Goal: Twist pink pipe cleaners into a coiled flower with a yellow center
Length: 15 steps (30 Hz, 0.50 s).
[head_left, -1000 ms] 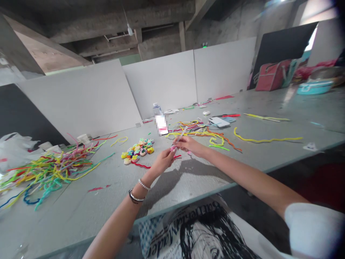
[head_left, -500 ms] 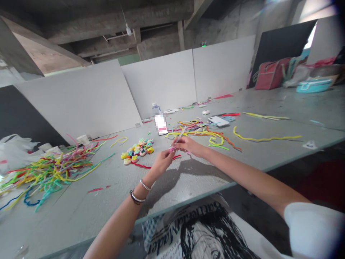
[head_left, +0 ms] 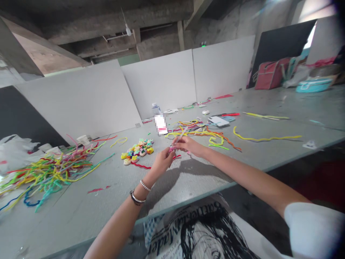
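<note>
My left hand (head_left: 162,162) pinches a small pink piece (head_left: 171,149), apparently of pipe cleaner, just above the table. Closed fingers of my right hand (head_left: 191,146) meet it from the other side, on a pale grey pipe cleaner (head_left: 183,132) whose free end points up and away. Where the grey strand joins the pink piece is hidden by my fingertips. Left of my hands lies a cluster of small multicoloured pipe-cleaner flowers (head_left: 139,151). A red pipe cleaner (head_left: 141,165) runs from beside the cluster toward my left wrist.
A big tangle of pipe cleaners (head_left: 58,167) covers the table's left side, by a white plastic bag (head_left: 16,153). Loose strands (head_left: 215,135) lie beyond my right hand, near a white phone (head_left: 219,121). A bottle (head_left: 155,108) stands before the white partitions (head_left: 161,81).
Both hands stay nearly in place, with small finger shifts around the pink piece. The pale grey strand's free end leans slightly more to the right.
</note>
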Each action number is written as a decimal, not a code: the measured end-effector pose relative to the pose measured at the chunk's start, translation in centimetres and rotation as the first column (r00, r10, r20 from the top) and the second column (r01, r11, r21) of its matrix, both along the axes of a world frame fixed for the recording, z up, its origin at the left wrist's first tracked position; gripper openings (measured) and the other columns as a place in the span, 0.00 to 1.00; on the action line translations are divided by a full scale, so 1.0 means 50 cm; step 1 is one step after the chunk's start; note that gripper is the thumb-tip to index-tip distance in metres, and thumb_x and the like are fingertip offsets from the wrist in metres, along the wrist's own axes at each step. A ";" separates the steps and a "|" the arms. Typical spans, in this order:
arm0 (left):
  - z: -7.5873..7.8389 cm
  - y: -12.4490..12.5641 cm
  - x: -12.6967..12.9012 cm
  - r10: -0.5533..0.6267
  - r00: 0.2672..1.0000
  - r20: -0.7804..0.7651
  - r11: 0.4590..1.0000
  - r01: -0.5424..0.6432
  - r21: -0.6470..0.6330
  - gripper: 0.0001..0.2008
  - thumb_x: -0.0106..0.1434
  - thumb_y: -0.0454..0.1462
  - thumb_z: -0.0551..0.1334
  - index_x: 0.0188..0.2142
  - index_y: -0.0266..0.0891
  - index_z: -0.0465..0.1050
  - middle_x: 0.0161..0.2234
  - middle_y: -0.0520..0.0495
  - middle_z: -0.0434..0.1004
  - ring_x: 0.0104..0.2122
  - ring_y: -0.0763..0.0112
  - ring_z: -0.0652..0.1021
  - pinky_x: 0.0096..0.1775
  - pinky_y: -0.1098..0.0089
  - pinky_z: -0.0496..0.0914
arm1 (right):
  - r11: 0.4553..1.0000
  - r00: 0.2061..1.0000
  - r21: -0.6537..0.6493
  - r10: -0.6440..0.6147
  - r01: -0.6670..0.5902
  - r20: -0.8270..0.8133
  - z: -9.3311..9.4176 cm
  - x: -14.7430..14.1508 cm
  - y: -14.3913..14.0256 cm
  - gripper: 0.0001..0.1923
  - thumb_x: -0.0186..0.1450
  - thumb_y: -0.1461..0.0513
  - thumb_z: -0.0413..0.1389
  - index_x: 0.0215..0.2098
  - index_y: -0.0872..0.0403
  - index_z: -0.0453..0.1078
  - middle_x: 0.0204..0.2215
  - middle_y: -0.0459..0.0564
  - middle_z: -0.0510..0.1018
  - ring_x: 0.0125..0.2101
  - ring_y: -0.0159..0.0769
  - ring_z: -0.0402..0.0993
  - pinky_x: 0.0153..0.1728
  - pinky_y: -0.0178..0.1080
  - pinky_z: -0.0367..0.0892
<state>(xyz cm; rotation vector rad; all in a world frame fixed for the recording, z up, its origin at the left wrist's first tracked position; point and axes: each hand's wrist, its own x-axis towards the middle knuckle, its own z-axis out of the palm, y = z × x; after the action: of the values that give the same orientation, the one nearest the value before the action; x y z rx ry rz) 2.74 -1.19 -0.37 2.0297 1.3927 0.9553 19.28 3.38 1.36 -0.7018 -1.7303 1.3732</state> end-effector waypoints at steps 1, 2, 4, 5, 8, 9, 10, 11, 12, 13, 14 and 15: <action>-0.002 0.002 -0.002 -0.002 1.000 -0.009 1.000 0.002 0.002 0.17 0.63 0.48 0.49 0.32 0.37 0.67 0.13 0.58 0.61 0.14 0.79 0.62 0.20 0.77 0.55 | 1.000 1.000 0.002 -0.005 0.005 0.008 0.001 0.000 -0.001 0.17 0.52 0.53 0.60 0.33 0.56 0.67 0.18 0.39 0.63 0.17 0.23 0.51 0.19 0.32 0.44; -0.004 0.003 -0.003 -0.005 1.000 -0.016 1.000 0.005 0.004 0.18 0.63 0.47 0.49 0.31 0.37 0.68 0.13 0.58 0.61 0.14 0.79 0.62 0.20 0.77 0.55 | 1.000 1.000 0.003 -0.010 0.010 0.015 0.002 0.000 -0.002 0.17 0.52 0.52 0.60 0.33 0.56 0.67 0.17 0.38 0.62 0.16 0.23 0.50 0.19 0.32 0.44; -0.006 0.005 -0.006 -0.003 1.000 -0.022 1.000 0.004 0.009 0.18 0.63 0.47 0.49 0.31 0.37 0.69 0.13 0.58 0.60 0.14 0.79 0.62 0.20 0.77 0.55 | 1.000 0.999 0.002 -0.019 0.019 0.026 0.003 -0.001 -0.003 0.17 0.52 0.52 0.60 0.32 0.56 0.67 0.16 0.38 0.62 0.16 0.23 0.50 0.18 0.32 0.45; -0.007 0.006 -0.007 0.000 1.000 -0.025 1.000 0.000 0.013 0.18 0.63 0.47 0.50 0.31 0.37 0.70 0.13 0.58 0.60 0.14 0.79 0.62 0.20 0.77 0.55 | 1.000 0.999 0.002 -0.021 0.021 0.029 0.002 -0.001 -0.003 0.17 0.52 0.52 0.60 0.32 0.56 0.67 0.16 0.38 0.62 0.16 0.23 0.50 0.18 0.32 0.45; -0.005 0.005 -0.009 0.018 0.999 -0.047 1.000 -0.017 0.023 0.19 0.63 0.47 0.49 0.32 0.36 0.71 0.13 0.57 0.60 0.14 0.79 0.62 0.20 0.76 0.54 | 1.000 0.999 0.015 -0.012 0.011 0.030 0.001 -0.001 -0.002 0.17 0.53 0.52 0.59 0.32 0.57 0.67 0.17 0.39 0.63 0.16 0.23 0.51 0.19 0.32 0.45; -0.005 0.005 -0.009 0.024 0.998 -0.059 0.999 -0.023 0.024 0.20 0.63 0.48 0.49 0.33 0.36 0.72 0.13 0.57 0.61 0.14 0.78 0.62 0.21 0.76 0.54 | 1.000 0.999 0.022 -0.005 0.004 0.031 0.000 -0.002 -0.002 0.17 0.53 0.52 0.59 0.32 0.57 0.68 0.18 0.39 0.64 0.16 0.23 0.51 0.18 0.32 0.45; -0.004 0.005 -0.010 0.031 0.997 -0.070 0.999 -0.029 0.024 0.21 0.63 0.48 0.49 0.33 0.36 0.72 0.13 0.57 0.61 0.15 0.78 0.62 0.21 0.76 0.53 | 1.000 0.999 0.027 0.001 -0.002 0.037 0.000 -0.001 -0.002 0.17 0.53 0.52 0.59 0.32 0.57 0.68 0.18 0.40 0.65 0.16 0.23 0.51 0.18 0.32 0.45; -0.004 0.005 -0.010 0.038 0.996 -0.082 0.999 -0.036 0.026 0.22 0.63 0.49 0.48 0.33 0.36 0.73 0.13 0.57 0.61 0.15 0.78 0.62 0.21 0.76 0.53 | 1.000 0.999 0.029 0.001 -0.003 0.046 0.001 -0.001 -0.002 0.17 0.53 0.52 0.59 0.32 0.57 0.69 0.18 0.40 0.65 0.16 0.22 0.51 0.18 0.32 0.45; -0.004 0.005 -0.010 0.043 0.995 -0.094 0.999 -0.041 0.030 0.22 0.64 0.49 0.48 0.33 0.36 0.73 0.13 0.56 0.61 0.15 0.78 0.62 0.21 0.75 0.53 | 1.000 0.998 0.027 -0.001 0.000 0.057 0.002 -0.001 -0.003 0.17 0.53 0.52 0.59 0.32 0.57 0.69 0.18 0.40 0.65 0.16 0.22 0.51 0.18 0.32 0.45; -0.005 0.006 -0.010 0.048 0.993 -0.107 0.998 -0.044 0.037 0.22 0.64 0.49 0.47 0.34 0.36 0.73 0.13 0.56 0.60 0.15 0.77 0.63 0.21 0.75 0.53 | 1.000 0.998 0.022 -0.006 0.005 0.068 0.003 -0.001 -0.004 0.17 0.53 0.52 0.59 0.33 0.58 0.69 0.18 0.40 0.65 0.16 0.22 0.50 0.18 0.32 0.45; -0.006 0.006 -0.011 0.053 0.991 -0.121 0.998 -0.048 0.047 0.22 0.64 0.49 0.47 0.34 0.36 0.73 0.13 0.56 0.61 0.15 0.77 0.63 0.21 0.75 0.52 | 1.000 0.997 0.016 -0.011 0.009 0.076 0.005 -0.001 -0.005 0.17 0.53 0.52 0.59 0.33 0.58 0.69 0.18 0.40 0.65 0.16 0.22 0.50 0.18 0.32 0.45; -0.006 0.006 -0.011 0.062 0.989 -0.138 0.997 -0.054 0.060 0.22 0.64 0.49 0.47 0.34 0.37 0.73 0.13 0.56 0.61 0.16 0.77 0.63 0.21 0.75 0.52 | 1.000 0.997 0.009 -0.016 0.015 0.079 0.007 -0.001 -0.007 0.17 0.53 0.52 0.59 0.33 0.58 0.69 0.18 0.40 0.66 0.16 0.22 0.50 0.18 0.32 0.44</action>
<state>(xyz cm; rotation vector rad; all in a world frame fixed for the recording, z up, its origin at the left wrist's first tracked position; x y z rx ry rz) 2.21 -0.87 -0.69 2.1443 1.5211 0.9011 19.24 3.04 1.68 -0.7730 -1.7878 1.3434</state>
